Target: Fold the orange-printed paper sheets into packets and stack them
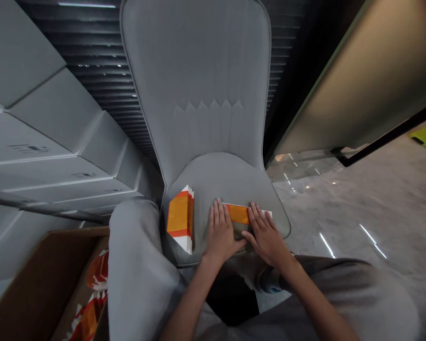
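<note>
On the grey chair seat (213, 177), an orange, red and white folded paper piece (238, 214) lies flat under both my hands. My left hand (220, 233) presses on its left end with the fingers stretched out side by side. My right hand (265, 236) lies over its right part, fingers extended and thumb pointing left. A white corner of the paper shows beyond the right fingers; the ends under my hands are hidden. To the left on the seat stands a stack of folded orange and white papers (179, 220) with slanted ends.
At lower left, an open cardboard box (24, 279) holds more orange and white folded papers (90, 317). White boxes (39, 142) are piled along the left. The chair's backrest (199, 61) rises ahead. A glass-topped table edge (341, 85) and shiny floor (341, 208) lie to the right.
</note>
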A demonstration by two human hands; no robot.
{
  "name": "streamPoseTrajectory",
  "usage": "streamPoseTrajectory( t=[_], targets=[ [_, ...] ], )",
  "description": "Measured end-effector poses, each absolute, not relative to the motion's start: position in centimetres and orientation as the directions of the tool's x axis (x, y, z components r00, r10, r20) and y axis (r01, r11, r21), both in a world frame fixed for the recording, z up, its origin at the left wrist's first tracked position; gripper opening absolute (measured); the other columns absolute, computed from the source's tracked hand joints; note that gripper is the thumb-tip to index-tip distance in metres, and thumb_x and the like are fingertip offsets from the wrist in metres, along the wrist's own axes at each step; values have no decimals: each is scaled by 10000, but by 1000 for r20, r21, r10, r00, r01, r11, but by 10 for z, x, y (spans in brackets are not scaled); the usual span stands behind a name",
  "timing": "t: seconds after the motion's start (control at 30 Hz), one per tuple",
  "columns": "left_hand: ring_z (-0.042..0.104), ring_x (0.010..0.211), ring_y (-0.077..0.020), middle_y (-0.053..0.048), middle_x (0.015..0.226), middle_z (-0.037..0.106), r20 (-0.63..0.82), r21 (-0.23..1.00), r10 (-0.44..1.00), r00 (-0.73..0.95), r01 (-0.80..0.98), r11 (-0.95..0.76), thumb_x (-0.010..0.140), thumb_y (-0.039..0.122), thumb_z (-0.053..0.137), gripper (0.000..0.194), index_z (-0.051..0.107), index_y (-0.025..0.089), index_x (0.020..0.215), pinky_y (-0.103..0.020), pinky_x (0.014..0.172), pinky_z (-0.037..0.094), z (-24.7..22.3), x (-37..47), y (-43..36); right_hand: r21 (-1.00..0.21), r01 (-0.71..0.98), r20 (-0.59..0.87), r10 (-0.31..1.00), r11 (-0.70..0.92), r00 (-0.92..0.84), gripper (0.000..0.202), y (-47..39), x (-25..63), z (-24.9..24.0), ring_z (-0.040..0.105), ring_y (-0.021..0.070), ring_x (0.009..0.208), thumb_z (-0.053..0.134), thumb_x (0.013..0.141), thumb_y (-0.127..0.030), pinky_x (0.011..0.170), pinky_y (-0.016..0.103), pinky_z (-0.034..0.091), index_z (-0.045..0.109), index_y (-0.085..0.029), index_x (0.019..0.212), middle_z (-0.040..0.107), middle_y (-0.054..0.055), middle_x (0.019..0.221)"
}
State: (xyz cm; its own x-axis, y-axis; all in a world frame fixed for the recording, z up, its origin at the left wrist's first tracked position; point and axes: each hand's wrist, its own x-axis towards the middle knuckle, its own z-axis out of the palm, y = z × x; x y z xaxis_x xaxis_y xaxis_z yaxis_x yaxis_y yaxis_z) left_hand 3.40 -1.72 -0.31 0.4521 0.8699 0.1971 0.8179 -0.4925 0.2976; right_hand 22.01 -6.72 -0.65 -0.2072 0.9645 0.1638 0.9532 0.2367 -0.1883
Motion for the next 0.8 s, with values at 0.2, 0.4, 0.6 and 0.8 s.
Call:
streamPoseTrajectory(
  t=[0.2, 0.4, 0.6, 0.8],
  targets=[
    [80, 1544, -416, -317, 1639, 94, 159, 232, 886, 435, 856, -462, 729, 766, 573, 1249, 142, -70, 1551, -586, 1243, 121, -3, 19, -12, -203, 940, 167, 956, 274, -242, 820, -60, 208, 4, 184, 313, 1540, 388, 1018, -593, 1229, 569, 235, 34, -174, 1628, 201, 123, 1667],
    [30, 1553, -391, -261, 1663, 49, 159, 170, 889, 429, 875, -453, 756, 493, 581, 1060, 146, -19, 1576, -585, 1246, 73, -4, 21, -16, -242, 861, 162, 893, 448, -419, 671, -48, 186, 9, 142, 271, 1552, 384, 1046, -511, 1251, 515, 216, 155, -251, 1621, 286, 12, 1650],
    [49, 1548, -414, -270, 1659, 68, 159, 181, 898, 411, 882, -436, 763, 614, 586, 1122, 153, -32, 1572, -605, 1238, 101, -1, 21, -16, -232, 911, 151, 937, 342, -314, 712, -61, 195, 5, 177, 268, 1545, 394, 1037, -522, 1242, 510, 230, 99, -254, 1627, 255, 20, 1658],
    [112, 1538, -427, -283, 1649, 117, 191, 213, 893, 407, 871, -443, 817, 829, 450, 1195, 110, -23, 1583, -624, 1222, 165, -1, 20, -14, -173, 960, 154, 969, 218, -192, 762, -79, 236, -9, 195, 258, 1541, 370, 1035, -547, 1242, 522, 184, -25, -264, 1622, 207, 43, 1671]
  ],
)
